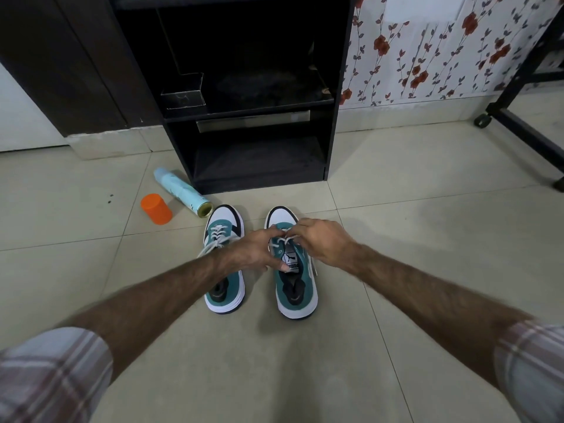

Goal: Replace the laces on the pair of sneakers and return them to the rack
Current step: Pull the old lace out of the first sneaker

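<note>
1. Both sneakers stand on the floor tiles, toes toward the black shoe rack (250, 102), long axes running away from the person.
2. The left hand (254, 248) and right hand (323, 241) meet over the right sneaker (294, 288), each pinching its white lace (285, 239) at the upper eyelets.
3. The left sneaker (224, 270) sits just beside it, already laced.
4. The rack's shelves lie straight ahead; the spray can (180, 190) and orange cap (156, 209) lie off to the left.
</note>
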